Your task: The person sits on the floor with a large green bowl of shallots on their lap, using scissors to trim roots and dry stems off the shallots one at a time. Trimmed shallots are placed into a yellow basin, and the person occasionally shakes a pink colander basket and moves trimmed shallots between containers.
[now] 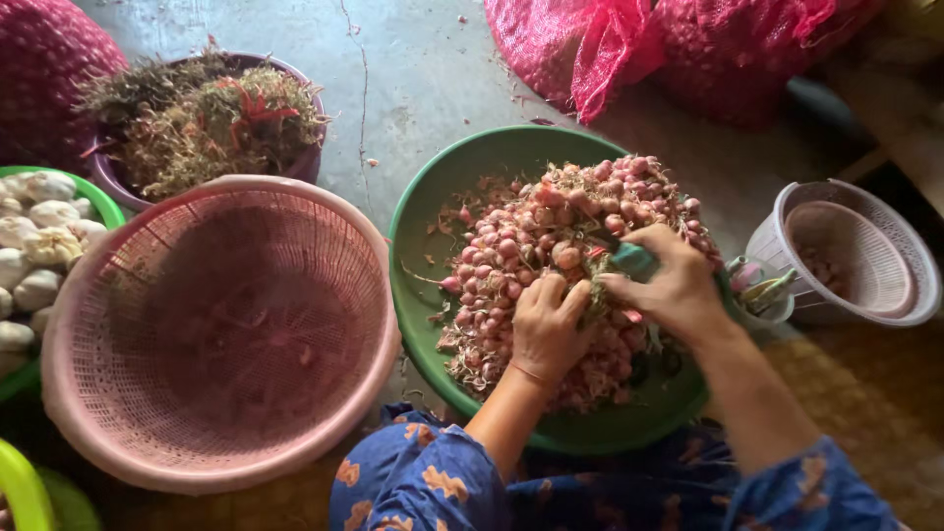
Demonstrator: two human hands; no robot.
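Note:
A green basin (423,211) holds a heap of small pink shallots (536,236) with dry roots and skins. My left hand (546,329) rests on the heap, fingers curled around a shallot. My right hand (669,285) is closed on a teal-handled tool (634,259), likely a small knife, with its tip at the shallot in my left hand. Both hands meet over the middle of the heap. Blue patterned sleeves cover my arms.
A large pink mesh basket (221,329) sits left of the basin. A purple tub of dried roots and trimmings (202,123) is behind it. White garlic bulbs (34,246) fill a green bowl at far left. A small white basket (851,251) lies right; red mesh sacks (678,44) behind.

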